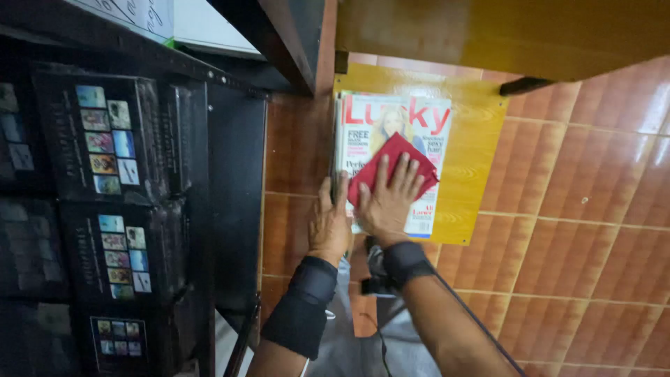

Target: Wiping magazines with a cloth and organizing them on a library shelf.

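Head view, looking down. The right hand (389,202) lies flat, fingers spread, pressing a red cloth (391,164) onto the cover of the top magazine (426,122) — open palm, nothing gripped. The left hand (330,222) rests along the left edge of the magazine stack, fingers extended, thumb side touching the spines. The stack sits on a low yellow wooden shelf (471,150) above an orange tiled floor (593,230). At left stands a black rack (230,174) holding dark boxes (105,139) with small coloured picture panels.
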